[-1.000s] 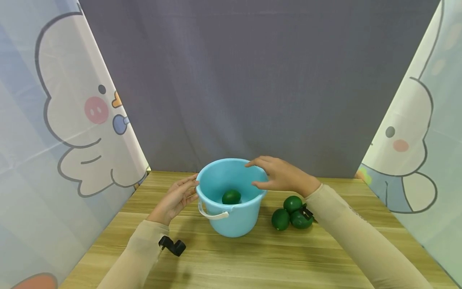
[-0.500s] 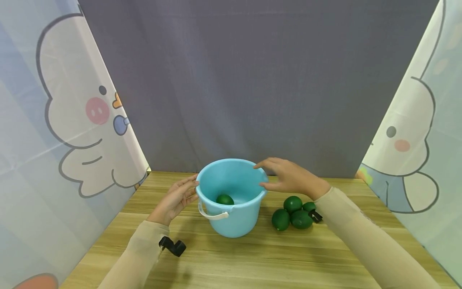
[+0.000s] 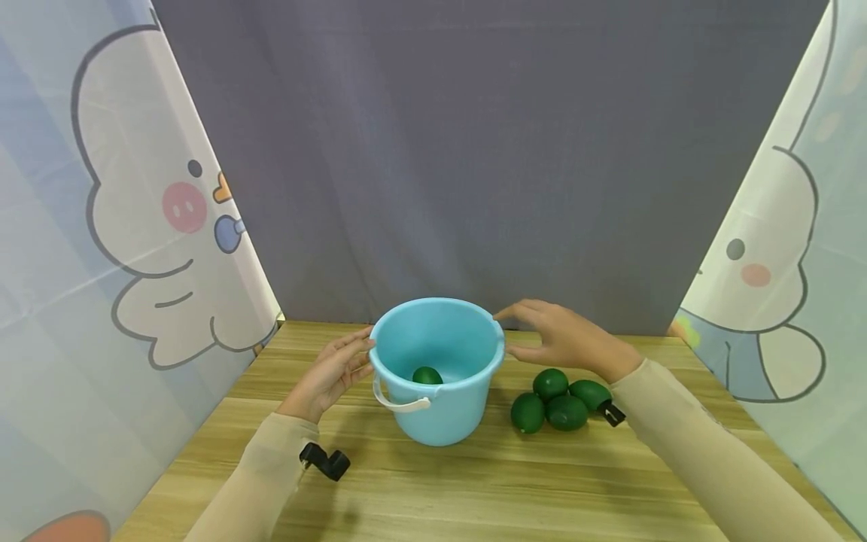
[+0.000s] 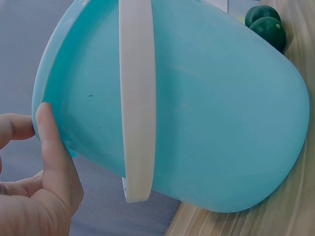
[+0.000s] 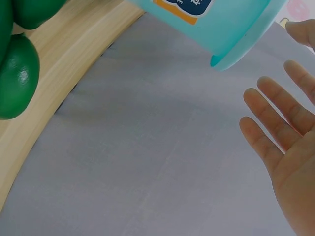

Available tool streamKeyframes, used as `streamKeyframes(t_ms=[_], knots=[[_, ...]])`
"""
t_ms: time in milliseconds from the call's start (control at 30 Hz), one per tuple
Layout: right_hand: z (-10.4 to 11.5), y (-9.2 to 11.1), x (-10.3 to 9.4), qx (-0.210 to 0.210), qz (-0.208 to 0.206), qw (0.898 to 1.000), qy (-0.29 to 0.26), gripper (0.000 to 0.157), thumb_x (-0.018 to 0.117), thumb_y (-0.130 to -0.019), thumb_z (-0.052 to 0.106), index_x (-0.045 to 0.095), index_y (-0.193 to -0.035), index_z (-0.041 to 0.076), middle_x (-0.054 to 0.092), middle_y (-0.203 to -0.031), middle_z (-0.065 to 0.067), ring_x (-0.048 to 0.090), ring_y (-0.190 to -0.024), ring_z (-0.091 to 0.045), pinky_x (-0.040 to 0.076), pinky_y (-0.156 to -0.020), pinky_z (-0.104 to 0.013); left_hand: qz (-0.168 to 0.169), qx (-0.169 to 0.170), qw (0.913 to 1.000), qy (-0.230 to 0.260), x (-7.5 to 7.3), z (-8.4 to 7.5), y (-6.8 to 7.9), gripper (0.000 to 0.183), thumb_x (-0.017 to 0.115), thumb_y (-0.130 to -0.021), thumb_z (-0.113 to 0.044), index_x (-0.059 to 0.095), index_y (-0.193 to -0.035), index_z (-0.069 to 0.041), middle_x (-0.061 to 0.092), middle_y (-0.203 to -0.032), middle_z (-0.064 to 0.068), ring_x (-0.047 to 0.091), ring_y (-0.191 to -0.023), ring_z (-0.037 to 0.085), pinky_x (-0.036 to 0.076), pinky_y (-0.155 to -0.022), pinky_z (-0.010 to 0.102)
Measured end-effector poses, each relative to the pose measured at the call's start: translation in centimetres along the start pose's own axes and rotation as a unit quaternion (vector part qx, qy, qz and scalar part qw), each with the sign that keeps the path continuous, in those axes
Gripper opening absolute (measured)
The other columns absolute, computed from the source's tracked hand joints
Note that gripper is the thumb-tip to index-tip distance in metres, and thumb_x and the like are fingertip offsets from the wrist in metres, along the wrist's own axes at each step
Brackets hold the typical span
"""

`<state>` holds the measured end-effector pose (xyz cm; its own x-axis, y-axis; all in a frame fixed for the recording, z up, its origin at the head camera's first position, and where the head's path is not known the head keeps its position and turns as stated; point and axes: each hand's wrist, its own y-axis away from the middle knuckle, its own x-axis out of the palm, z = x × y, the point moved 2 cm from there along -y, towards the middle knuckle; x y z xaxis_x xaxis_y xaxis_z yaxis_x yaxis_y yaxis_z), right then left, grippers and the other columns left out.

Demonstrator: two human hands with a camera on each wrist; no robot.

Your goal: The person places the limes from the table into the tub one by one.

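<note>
A light blue plastic bucket [image 3: 443, 418] stands upright on the table, its white handle [image 3: 403, 406] hanging down at the front left. My left hand [image 3: 330, 370] holds the rim at its left side, thumb and index finger at the edge in the left wrist view. Inside lies one dark green oval fruit [image 3: 427, 376], partly hidden by the front wall. Just outside the right rim is my right hand [image 3: 569, 336], fingers spread and holding nothing. Below that hand, several similar green fruits [image 3: 567, 412] lie close together right of the bucket.
The wooden table [image 3: 474, 497] carries the bucket and fruits. A grey curtain [image 3: 440, 150] hangs along its back edge, and cartoon-printed cloths [image 3: 54, 339] flank it. A black camera mount [image 3: 325, 461] is strapped to the left wrist, another black clip [image 3: 612, 413] to the right.
My right hand has drawn back rightward from over the bucket to outside its rim. The fruit inside rolled left, then slightly back. More of the fruit pile shows. My left hand stays put.
</note>
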<state>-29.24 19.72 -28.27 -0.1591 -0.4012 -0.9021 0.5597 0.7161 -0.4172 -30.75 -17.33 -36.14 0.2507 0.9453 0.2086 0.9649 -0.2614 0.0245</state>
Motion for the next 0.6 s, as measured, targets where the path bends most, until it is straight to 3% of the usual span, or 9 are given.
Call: streamKeyframes(t_ms=[167, 600], knots=[[-0.1, 0.8, -0.2, 0.010, 0.001, 1.000, 0.008, 0.044, 0.077, -0.090, 0.028, 0.065, -0.129, 0.012, 0.063, -0.126, 0.004, 0.060, -0.116, -0.016, 0.056, -0.094, -0.038, -0.002, 0.001, 1.0000, 0.000, 0.1, 0.0, 0.0, 0.056, 0.059, -0.101, -0.013, 0.039, -0.152, -0.001, 0.046, -0.142, 0.016, 0.064, -0.089, 0.007, 0.057, -0.078, 0.016], [-1.0, 2.8, 0.0, 0.042, 0.005, 0.999, 0.010, 0.044, 0.075, -0.092, 0.032, 0.063, -0.131, 0.016, 0.062, -0.128, 0.002, 0.059, -0.118, -0.020, 0.056, -0.094, -0.043, 0.000, 0.001, 1.0000, -0.004, 0.1, 0.1, 0.0, 0.056, 0.059, -0.102, -0.015, 0.039, -0.152, -0.002, 0.044, -0.145, 0.017, 0.064, -0.092, 0.009, 0.057, -0.079, 0.017]])
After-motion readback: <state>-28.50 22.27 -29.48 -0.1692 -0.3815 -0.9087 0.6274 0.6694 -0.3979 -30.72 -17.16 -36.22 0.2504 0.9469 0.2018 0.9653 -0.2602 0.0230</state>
